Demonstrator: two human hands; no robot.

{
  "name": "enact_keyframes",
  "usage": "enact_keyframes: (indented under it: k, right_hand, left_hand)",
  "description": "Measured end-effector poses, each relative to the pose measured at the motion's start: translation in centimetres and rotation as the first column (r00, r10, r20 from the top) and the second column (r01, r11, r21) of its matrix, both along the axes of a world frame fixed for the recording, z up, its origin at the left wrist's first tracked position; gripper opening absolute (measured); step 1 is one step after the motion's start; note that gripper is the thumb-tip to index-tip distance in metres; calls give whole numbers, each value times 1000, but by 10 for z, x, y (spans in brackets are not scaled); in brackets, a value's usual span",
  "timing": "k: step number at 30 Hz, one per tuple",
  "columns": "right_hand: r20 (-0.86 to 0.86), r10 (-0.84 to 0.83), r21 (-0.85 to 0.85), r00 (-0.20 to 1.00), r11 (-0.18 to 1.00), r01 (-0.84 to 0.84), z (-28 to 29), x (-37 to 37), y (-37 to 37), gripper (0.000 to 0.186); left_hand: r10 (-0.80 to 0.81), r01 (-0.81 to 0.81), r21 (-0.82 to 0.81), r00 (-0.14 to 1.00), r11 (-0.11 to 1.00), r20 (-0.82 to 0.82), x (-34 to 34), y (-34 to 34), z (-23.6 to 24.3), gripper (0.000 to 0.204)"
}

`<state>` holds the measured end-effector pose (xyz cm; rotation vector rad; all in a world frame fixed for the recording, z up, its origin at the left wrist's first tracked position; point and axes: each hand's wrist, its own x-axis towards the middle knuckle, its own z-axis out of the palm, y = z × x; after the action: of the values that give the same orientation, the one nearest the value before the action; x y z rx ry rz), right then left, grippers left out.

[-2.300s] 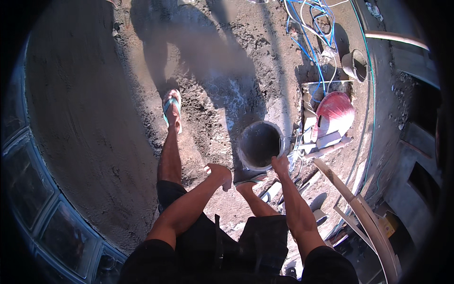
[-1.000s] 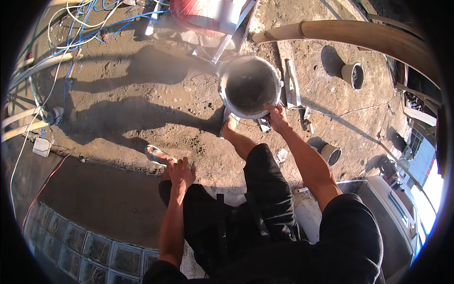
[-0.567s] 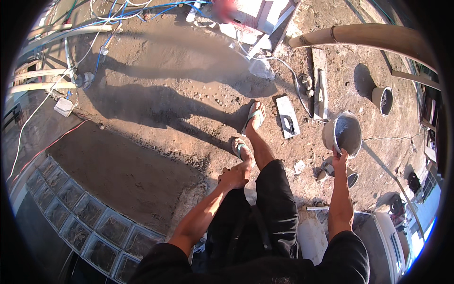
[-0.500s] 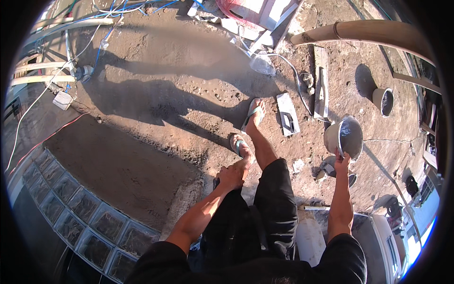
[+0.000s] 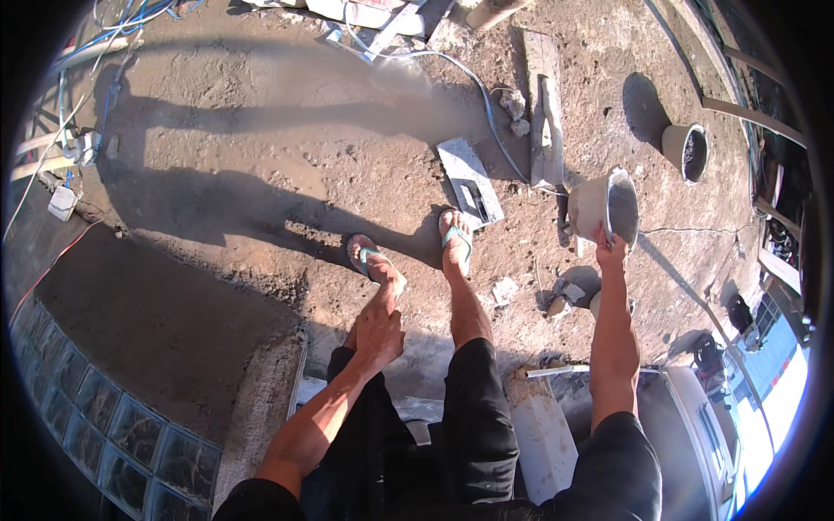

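Holding a pale grey bucket [image 5: 593, 207] with the right hand [image 5: 612, 246], out at the end of an almost straight right arm, closing the fingers on the near rim. Showing the bucket's mouth turned to the right, baring a grey-coated inside; not being able to tell any contact between base and ground. Carrying the left hand [image 5: 380, 337] over the left leg, close to the knee, bending the fingers and hiding the palm; not being able to tell a grip or a touch there.

Standing in sandals with green straps [image 5: 453, 234] on rough, sunlit ground [image 5: 373, 178]. Having a flat float [image 5: 459, 163] with a dark handle just beside the right foot, and a worn wooden plank [image 5: 544, 108] farther off, near a pale cable [image 5: 483, 91]. Seeing a second bucket [image 5: 675, 149] beyond the held one, bearing something dark grey. Passing the right forearm in front of another, partly hidden container. Bordering smooth, damp-looking mortar [image 5: 165, 321] with glass blocks [image 5: 122, 460] at lower left. Facing a blue-and-white surface [image 5: 768, 347] at far right, blurring any marking beyond reading.
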<state>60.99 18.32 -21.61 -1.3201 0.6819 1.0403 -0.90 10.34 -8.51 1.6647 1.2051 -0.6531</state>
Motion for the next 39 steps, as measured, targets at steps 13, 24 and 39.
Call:
enact_keyframes:
  k: [13,24,39]
  right_hand:
    - [185,206,230,961,942,-246,-145,128,92,57]
    - [482,786,-599,387,619,-509,-85,-104,27,71]
    - [-13,632,-769,-775,-501,-396,-149,-168,-35,46]
  left_hand:
    - [387,-377,-97,912,921,133,130,21,-180,42]
    - [823,-793,-226,563,565,82,260,62,-306,72]
    - [207,235,-422,607,875,767,284,43,-237,36]
